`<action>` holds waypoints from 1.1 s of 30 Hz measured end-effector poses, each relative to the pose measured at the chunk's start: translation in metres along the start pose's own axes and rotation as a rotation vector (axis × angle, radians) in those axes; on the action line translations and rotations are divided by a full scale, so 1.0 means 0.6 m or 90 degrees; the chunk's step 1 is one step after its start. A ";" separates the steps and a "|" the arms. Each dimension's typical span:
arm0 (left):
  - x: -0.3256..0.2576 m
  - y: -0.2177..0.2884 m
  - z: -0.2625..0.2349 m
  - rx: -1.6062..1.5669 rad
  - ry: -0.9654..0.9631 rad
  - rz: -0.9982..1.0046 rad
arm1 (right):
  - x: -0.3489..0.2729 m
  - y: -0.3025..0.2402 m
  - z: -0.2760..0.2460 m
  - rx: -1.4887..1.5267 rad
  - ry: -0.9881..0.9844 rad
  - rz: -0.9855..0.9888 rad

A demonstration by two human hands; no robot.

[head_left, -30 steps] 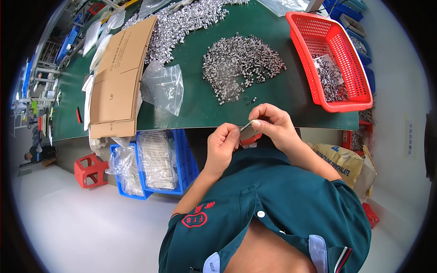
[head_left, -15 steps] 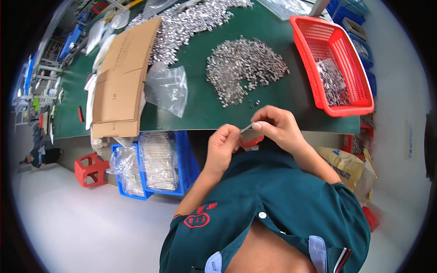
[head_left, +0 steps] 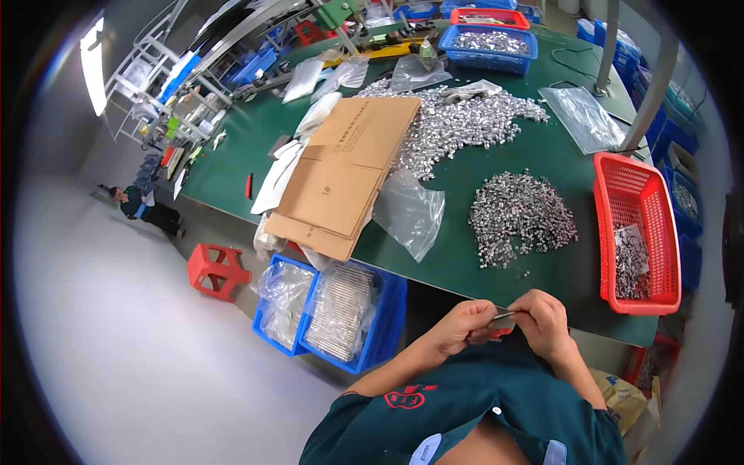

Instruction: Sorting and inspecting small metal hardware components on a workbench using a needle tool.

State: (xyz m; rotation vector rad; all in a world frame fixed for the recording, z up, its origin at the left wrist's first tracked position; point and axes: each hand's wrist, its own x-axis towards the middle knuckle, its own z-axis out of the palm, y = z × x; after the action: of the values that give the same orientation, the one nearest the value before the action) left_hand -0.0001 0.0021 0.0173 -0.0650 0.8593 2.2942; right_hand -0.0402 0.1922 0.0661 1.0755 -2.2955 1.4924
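At the near edge of the green table, my left hand (head_left: 468, 322) and my right hand (head_left: 544, 321) are close together. Both pinch a thin, pale metallic rod (head_left: 504, 315) that spans the small gap between their fingertips. Its ends are hidden by my fingers. Something small and red shows just below it, partly covered by my hands. Beyond my hands lies a heap of small shiny metal pieces (head_left: 521, 213), with a few strays on its near side.
A red perforated basket (head_left: 603, 232) with metal pieces stands right. Cardboard (head_left: 329, 186), a clear bag (head_left: 411, 221) and a larger silvery heap (head_left: 465, 139) lie left and behind. Rods fill blue bins (head_left: 394, 325) below; a red stool (head_left: 217, 267) and a person (head_left: 143, 209) are farther left.
My view has swung up and to the left, so the table and my hands sit lower and farther right in the picture. Both hands still hold the thin rod.
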 end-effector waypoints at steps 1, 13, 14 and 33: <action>0.001 0.000 0.003 -0.001 0.006 0.008 | -0.001 -0.002 -0.001 0.038 -0.021 0.040; 0.009 -0.010 0.026 0.247 0.144 0.145 | -0.019 -0.004 -0.007 0.118 -0.061 0.328; 0.011 -0.011 0.017 0.203 0.152 0.161 | -0.019 0.012 -0.006 0.099 0.000 0.300; 0.011 -0.015 -0.001 0.144 0.221 0.146 | -0.005 0.121 -0.024 -0.270 -0.026 0.127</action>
State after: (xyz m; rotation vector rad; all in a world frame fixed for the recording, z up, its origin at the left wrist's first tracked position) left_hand 0.0002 0.0107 0.0103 -0.2856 1.3607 2.4179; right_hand -0.0897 0.2223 0.0197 0.7834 -2.6467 0.9717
